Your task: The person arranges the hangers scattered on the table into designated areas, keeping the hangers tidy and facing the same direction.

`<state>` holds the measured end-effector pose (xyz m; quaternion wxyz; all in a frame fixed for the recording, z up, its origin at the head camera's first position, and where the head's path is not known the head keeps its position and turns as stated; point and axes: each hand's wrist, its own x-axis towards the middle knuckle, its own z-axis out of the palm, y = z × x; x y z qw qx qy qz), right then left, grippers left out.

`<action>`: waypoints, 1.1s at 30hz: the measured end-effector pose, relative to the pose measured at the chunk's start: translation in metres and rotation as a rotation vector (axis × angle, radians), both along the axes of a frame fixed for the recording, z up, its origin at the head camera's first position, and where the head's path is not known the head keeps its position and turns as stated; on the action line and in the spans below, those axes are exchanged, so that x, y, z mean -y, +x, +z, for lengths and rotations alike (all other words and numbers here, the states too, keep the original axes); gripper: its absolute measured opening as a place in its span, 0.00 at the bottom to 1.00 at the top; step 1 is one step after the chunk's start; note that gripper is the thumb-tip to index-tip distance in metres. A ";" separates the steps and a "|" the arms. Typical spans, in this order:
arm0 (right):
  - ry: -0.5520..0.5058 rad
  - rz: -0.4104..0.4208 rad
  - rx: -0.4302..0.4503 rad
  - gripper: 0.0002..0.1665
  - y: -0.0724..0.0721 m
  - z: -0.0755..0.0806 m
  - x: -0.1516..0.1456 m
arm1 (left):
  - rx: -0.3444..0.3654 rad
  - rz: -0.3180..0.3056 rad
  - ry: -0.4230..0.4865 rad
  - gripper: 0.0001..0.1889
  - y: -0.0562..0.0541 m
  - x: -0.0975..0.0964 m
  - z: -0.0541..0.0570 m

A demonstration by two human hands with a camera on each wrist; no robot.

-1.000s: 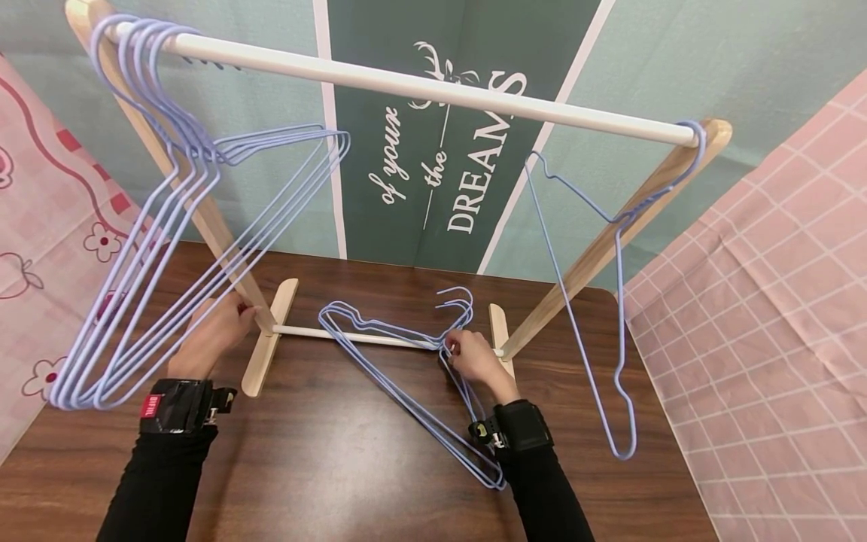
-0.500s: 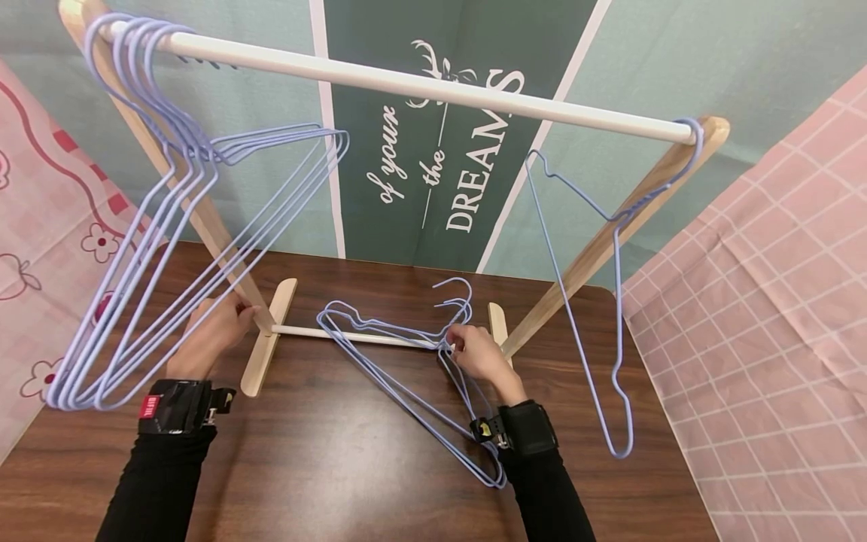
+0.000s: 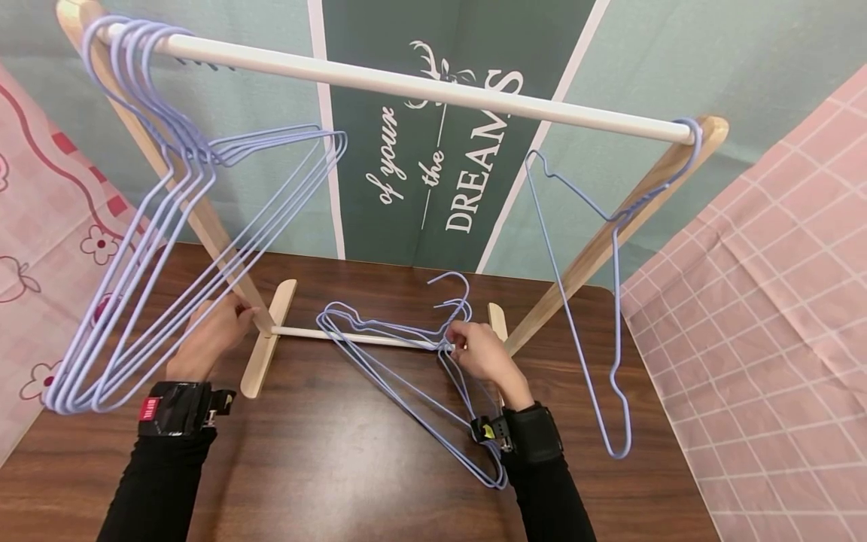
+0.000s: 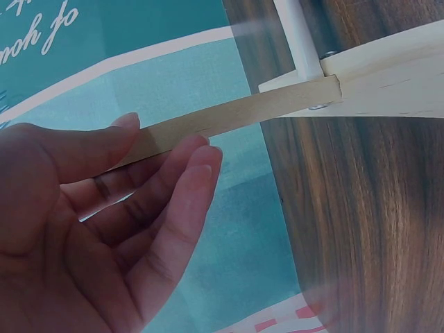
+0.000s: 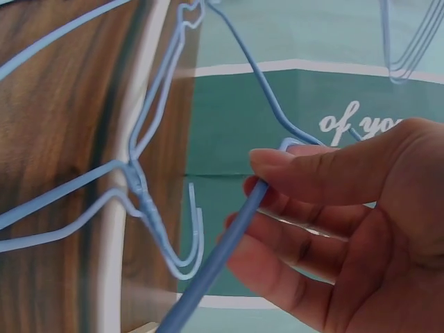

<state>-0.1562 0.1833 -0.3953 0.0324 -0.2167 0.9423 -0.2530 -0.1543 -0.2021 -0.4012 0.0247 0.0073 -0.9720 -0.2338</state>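
My left hand [image 3: 211, 337] grips the wooden left upright [image 4: 229, 116] of a small clothes rack low down, thumb on one side and fingers on the other. At the centre right, my right hand [image 3: 484, 354] pinches a blue wire hanger [image 5: 225, 246] at its neck between thumb and fingers. Beneath it lie other blue hangers [image 5: 144, 201], overlapping across the rack's white lower bar [image 5: 119, 243] and the table. The held hanger's hook stands a little above the other hooks in the head view.
Several blue hangers [image 3: 196, 147] hang bunched at the left end of the white top bar [image 3: 406, 84]. One more hanger [image 3: 619, 220] hangs at its right end. Wooden feet [image 3: 271, 339] stand on the brown table [image 3: 325, 467]. Curtains [image 3: 779, 301] surround it.
My right hand has raised the pinched hanger slightly, and its hook has separated further from the hooks below. My left hand stays on the upright.
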 end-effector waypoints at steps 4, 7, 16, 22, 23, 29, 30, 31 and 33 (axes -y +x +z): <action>-0.003 -0.006 -0.013 0.09 0.003 0.007 0.000 | 0.018 0.014 -0.010 0.12 0.000 0.000 0.000; -0.004 -0.006 -0.018 0.10 0.004 0.012 0.001 | 0.027 0.019 -0.016 0.12 0.000 0.000 -0.001; -0.022 0.009 -0.008 0.09 0.008 0.025 -0.001 | 0.064 0.021 0.007 0.14 0.000 -0.001 0.002; -0.024 -0.016 -0.024 0.09 0.012 0.036 -0.003 | 0.049 0.001 0.010 0.14 0.000 -0.001 0.002; -0.021 -0.022 -0.035 0.09 0.012 0.038 -0.004 | 0.051 -0.002 0.005 0.14 0.000 -0.001 0.002; 0.025 -0.042 -0.088 0.08 0.018 0.053 -0.007 | 0.065 0.020 -0.009 0.13 -0.001 -0.001 0.001; 0.030 -0.043 -0.089 0.08 0.018 0.056 -0.008 | 0.065 0.026 -0.007 0.13 -0.001 -0.001 0.001; 0.034 -0.043 -0.089 0.08 0.019 0.058 -0.008 | 0.062 0.028 -0.010 0.13 -0.001 -0.001 0.001; 0.034 -0.043 -0.090 0.08 0.020 0.063 -0.010 | 0.061 0.034 -0.013 0.13 -0.001 -0.001 0.001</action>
